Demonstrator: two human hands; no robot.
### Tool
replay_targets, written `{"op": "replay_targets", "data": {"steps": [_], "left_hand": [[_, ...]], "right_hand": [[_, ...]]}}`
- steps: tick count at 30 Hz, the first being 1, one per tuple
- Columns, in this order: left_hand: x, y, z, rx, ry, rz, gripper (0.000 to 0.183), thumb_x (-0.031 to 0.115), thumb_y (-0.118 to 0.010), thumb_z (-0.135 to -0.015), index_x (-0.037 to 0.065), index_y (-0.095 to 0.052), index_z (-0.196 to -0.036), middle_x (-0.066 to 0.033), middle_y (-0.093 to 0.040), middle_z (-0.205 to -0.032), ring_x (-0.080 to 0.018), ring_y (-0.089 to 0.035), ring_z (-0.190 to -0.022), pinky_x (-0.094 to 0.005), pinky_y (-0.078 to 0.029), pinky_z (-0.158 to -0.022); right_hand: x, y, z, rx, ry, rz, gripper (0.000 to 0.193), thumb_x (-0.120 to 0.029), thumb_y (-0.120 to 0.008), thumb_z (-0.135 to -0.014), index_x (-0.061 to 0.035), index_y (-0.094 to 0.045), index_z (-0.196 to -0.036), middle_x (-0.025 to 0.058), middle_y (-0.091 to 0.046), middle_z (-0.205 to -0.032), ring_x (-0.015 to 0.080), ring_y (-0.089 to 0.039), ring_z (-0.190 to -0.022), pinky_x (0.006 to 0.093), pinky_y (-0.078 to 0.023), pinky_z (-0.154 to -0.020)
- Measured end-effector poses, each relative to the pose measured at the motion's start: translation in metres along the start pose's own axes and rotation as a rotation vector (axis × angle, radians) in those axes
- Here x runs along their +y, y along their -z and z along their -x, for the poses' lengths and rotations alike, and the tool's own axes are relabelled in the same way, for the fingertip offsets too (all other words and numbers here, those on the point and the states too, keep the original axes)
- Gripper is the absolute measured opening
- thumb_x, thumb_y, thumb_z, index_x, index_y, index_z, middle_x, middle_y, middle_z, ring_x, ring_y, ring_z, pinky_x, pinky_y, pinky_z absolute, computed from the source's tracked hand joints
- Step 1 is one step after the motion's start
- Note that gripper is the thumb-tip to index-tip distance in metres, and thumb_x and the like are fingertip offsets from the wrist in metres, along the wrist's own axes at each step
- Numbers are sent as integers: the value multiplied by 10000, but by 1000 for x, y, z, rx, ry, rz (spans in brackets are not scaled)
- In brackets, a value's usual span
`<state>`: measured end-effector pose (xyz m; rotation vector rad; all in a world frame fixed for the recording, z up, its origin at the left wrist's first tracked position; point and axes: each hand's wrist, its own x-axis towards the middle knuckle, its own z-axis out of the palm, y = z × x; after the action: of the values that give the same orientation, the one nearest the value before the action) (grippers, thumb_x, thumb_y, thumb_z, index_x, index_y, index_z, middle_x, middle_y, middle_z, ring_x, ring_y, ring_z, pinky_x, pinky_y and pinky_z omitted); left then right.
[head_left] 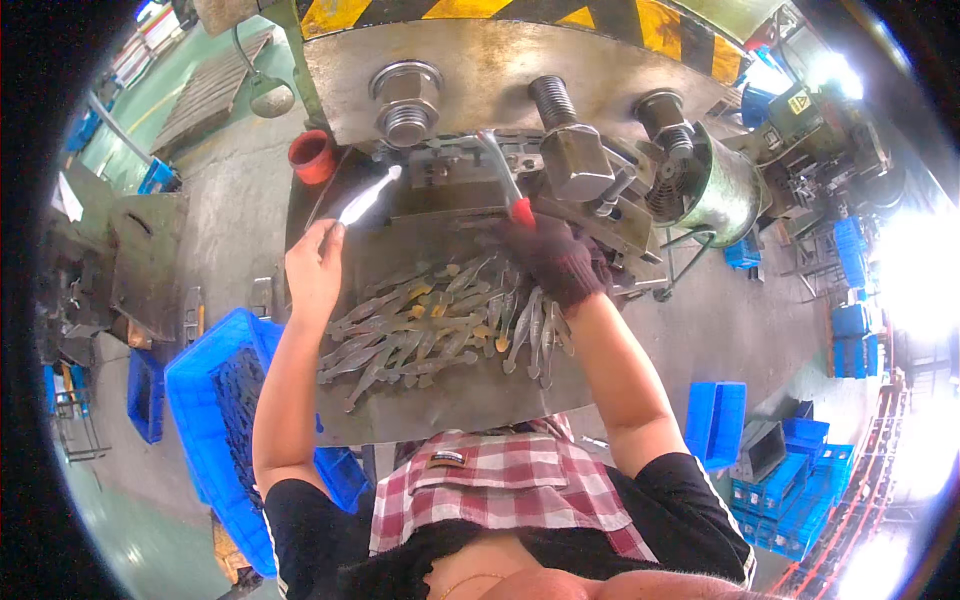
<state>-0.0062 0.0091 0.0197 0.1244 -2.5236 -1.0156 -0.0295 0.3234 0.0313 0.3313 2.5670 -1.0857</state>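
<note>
Between the fingertips of my bare left hand (315,272) is the end of a bright, flat metal blank (368,198), narrow with a small rounded tip, pointing up and right toward the press. A dark knitted glove covers my right hand (555,262), closed around the red grip of a slim metal hand tool (502,172). The tool's shaft reaches forward to the press's die area (455,165); its exact kind is unclear. Many similar grey metal blanks (425,335), a few yellowish, lie in a loose pile on the metal worktable (385,425) between my forearms.
Overhead is the heavy press block (500,60) with large bolts and striped edging. A red cup (312,157) stands left of the die. A blue crate (215,370) of dark parts is at my left; blue bins (715,420) are at right. A round metal drum (720,190) sits right of the press.
</note>
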Motion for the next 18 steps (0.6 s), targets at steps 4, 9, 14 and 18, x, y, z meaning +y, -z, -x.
{"op": "replay_targets", "data": {"steps": [4, 9, 14, 18], "left_hand": [[-9, -3, 13, -106, -16, 97, 242, 233, -594, -902, 18, -651, -998, -169, -666, -843, -244, -625, -719, -334, -469, -662], [16, -4, 15, -288, -38, 86, 190, 188, -610, -894, 24, -644, -984, -201, -629, -770, -273, -616, -632, -337, -475, -629], [12, -3, 7, -128, -814, -447, 234, 163, -671, -787, 106, -661, -1013, -72, -602, -770, -224, -584, -718, -329, -485, -647], [12, -1, 4, -135, -946, -485, 266, 153, -679, -744, 135, -653, -1009, -24, -565, -814, -186, -572, -789, -311, -490, -682]], "right_hand": [[21, 2, 46, -87, 43, -145, 557, -543, -616, -808, -133, -628, -1186, 108, -680, -963, 254, -644, -911, 369, -464, -839], [31, 0, 88, -390, 32, -370, 478, -453, -663, -833, -67, -644, -1114, 53, -655, -845, 138, -623, -751, 297, -486, -694], [26, 1, 99, -591, -1, -651, 391, -383, -638, -880, -19, -658, -1021, 39, -647, -768, 119, -587, -568, 279, -490, -562], [27, -2, 93, -648, -110, -644, 383, -374, -635, -882, -10, -656, -998, 50, -640, -734, 140, -595, -541, 296, -494, -509]]}}
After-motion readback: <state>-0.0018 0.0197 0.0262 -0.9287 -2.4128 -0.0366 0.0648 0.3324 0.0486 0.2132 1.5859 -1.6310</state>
